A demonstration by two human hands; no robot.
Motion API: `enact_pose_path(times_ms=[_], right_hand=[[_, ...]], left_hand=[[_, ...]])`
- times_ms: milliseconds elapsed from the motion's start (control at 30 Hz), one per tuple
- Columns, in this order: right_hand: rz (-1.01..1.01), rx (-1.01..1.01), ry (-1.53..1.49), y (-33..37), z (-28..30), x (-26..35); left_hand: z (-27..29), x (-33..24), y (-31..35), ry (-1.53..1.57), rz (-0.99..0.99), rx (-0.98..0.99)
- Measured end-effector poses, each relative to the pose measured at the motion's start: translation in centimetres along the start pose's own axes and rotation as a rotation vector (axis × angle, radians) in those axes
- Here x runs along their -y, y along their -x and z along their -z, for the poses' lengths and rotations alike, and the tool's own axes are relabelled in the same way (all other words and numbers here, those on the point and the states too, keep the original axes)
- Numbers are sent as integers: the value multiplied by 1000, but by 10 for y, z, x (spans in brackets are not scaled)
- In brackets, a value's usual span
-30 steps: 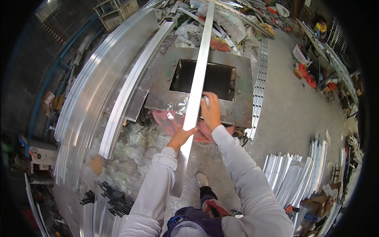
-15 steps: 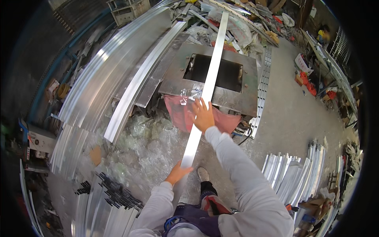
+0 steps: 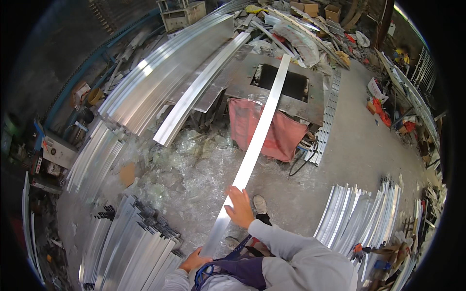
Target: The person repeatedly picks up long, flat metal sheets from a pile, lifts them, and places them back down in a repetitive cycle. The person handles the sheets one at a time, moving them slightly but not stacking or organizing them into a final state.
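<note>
A long, flat, shiny aluminium bar [image 3: 264, 126] runs from my waist up and away to the right. Its far end lies over the dark opening of a metal bench [image 3: 315, 107]. My left hand [image 3: 195, 260] is closed on the bar's near end, with part of the grip hidden beneath it. Farther along, my right hand [image 3: 239, 208] comes in from the right side, its fingers bent across the bar's upper face. A red cloth [image 3: 242, 123] hangs from the bench's front edge, partly behind the bar.
Another aluminium bar [image 3: 199, 89] and a stack of long profiles [image 3: 165, 72] lie at the left. Crumpled clear film [image 3: 194, 160] covers the floor ahead. Bundles of profiles stand at lower left [image 3: 131, 242] and lower right [image 3: 349, 213]. A ladder-like rail [image 3: 330, 116] lies beside the bench.
The bar has slid toward me, its far end now over the bench opening. Both hands have come nearer my body with it. The view has shifted, too.
</note>
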State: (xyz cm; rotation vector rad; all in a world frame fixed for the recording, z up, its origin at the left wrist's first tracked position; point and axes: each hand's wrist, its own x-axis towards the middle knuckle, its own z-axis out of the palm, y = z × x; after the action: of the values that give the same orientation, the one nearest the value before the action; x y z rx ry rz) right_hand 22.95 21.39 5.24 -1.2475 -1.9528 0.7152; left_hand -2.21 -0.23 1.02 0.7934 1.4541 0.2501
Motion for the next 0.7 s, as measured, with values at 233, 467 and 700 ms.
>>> enact_pose_path(times_ms=[233,467,700], right_hand=[[-698,-262,-745,24,-1,-29],[-705,-303,-1332,-57,17,-68],[-662,-370,-1210,-134,67,-128]], left_hand=[[-15,28,41,-185,-148,-19],[-3,-56,-54,-89,-184,126],[-39,-193,-163,512,99,260]])
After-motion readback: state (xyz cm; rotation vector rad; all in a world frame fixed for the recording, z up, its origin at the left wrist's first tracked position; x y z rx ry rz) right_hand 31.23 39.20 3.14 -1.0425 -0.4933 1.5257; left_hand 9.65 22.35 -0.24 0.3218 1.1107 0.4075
